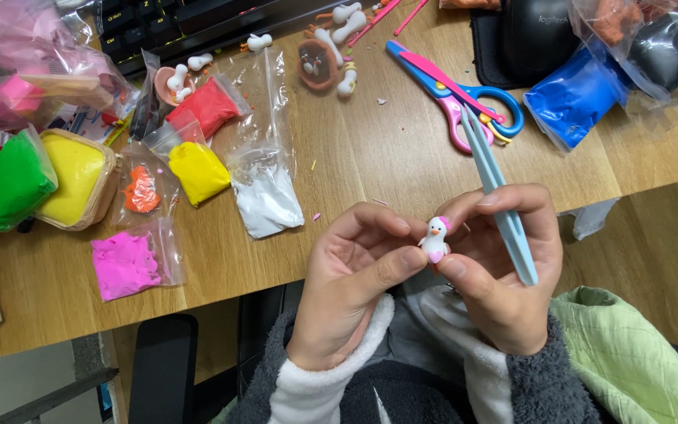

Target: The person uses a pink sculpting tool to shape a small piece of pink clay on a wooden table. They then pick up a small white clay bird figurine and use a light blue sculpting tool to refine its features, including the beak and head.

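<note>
A tiny white clay figure [435, 238] with a pink bow, an orange beak and a pink base is pinched between the fingertips of both hands, just past the desk's near edge. My left hand [351, 283] touches it with thumb and forefinger from the left. My right hand [504, 267] holds it from the right and also grips a light blue sculpting tool [500, 196], which points up and away over the desk.
On the wooden desk [370, 149] lie bags of clay: pink [125, 265], orange [142, 191], yellow [198, 170], white [266, 202], red [207, 106], green [9, 182], blue [573, 96]. Blue and pink scissors [457, 94] lie behind the tool. Small white clay figures [331, 47] and a keyboard [166, 23] are at the back.
</note>
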